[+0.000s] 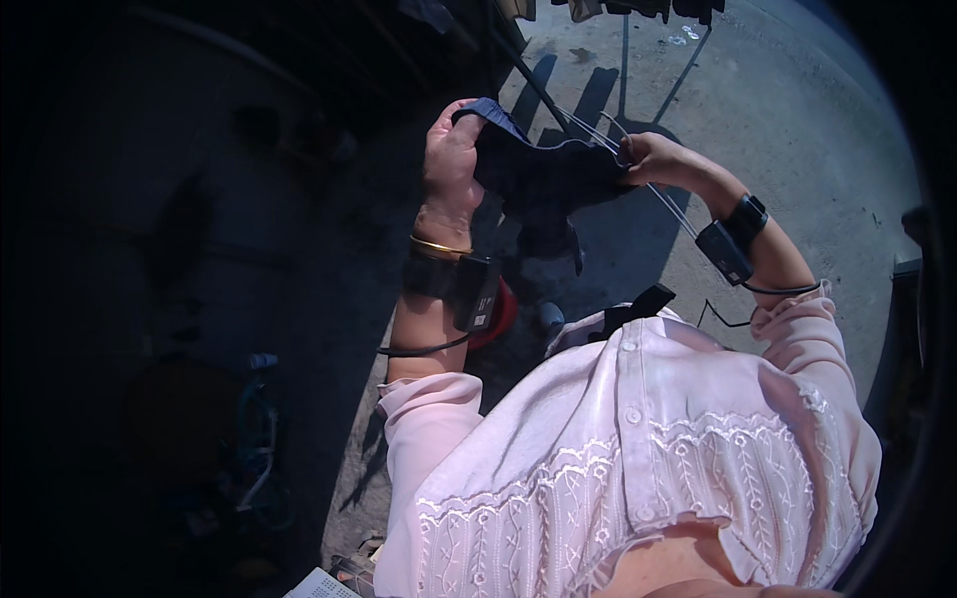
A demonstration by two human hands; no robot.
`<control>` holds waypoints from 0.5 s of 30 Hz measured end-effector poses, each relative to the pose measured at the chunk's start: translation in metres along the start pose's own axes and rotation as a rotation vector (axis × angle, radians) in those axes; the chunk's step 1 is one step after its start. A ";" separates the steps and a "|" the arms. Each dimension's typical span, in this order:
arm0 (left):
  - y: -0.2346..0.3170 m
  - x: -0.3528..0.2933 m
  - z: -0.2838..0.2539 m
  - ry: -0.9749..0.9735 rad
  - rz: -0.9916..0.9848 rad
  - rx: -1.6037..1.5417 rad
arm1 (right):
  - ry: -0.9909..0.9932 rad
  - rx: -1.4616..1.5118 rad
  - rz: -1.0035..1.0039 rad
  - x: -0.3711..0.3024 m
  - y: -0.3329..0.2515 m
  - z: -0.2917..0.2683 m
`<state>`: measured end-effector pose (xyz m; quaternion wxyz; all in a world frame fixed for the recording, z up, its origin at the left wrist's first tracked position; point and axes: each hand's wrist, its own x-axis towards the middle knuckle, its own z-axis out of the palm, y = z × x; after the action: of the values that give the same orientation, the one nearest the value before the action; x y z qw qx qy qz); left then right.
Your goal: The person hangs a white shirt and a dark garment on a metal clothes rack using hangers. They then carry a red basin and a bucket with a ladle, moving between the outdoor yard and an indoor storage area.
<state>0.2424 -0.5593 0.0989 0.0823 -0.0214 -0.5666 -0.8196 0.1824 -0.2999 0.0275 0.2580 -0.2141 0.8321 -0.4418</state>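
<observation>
A dark navy garment [543,184] hangs between my two hands, and its exact kind is hard to make out in shadow. My left hand [454,149] grips its bluish upper edge, fingers closed around the cloth. A thin wire hanger [674,209] slants across on the right, its curved hook showing above the fingers. My right hand [653,159] is closed on the hanger, at the garment's right end. Whether the hanger's far end lies inside or behind the cloth I cannot tell. Both wrists carry black strapped boxes with cables.
Clothes [648,8] hang at the far top, with a dark slanting pole [538,90] below them. A red bucket-like thing [501,314] stands behind my left forearm. A bicycle [261,448] is in the dark area at left. Sunlit concrete ground [797,130] spreads at right.
</observation>
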 end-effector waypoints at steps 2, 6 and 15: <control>0.003 -0.002 0.010 -0.136 -0.054 0.043 | 0.036 0.032 -0.063 0.002 0.001 0.003; 0.005 -0.001 0.029 -0.075 -0.223 -0.067 | 0.027 0.072 -0.363 0.008 -0.002 0.017; 0.006 -0.003 0.018 -0.245 -0.304 -0.132 | 0.194 0.490 -0.497 0.019 0.010 0.022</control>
<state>0.2448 -0.5442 0.1110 -0.1134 -0.0405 -0.5141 -0.8492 0.1795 -0.3192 0.0038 0.1063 -0.2987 0.6446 -0.6957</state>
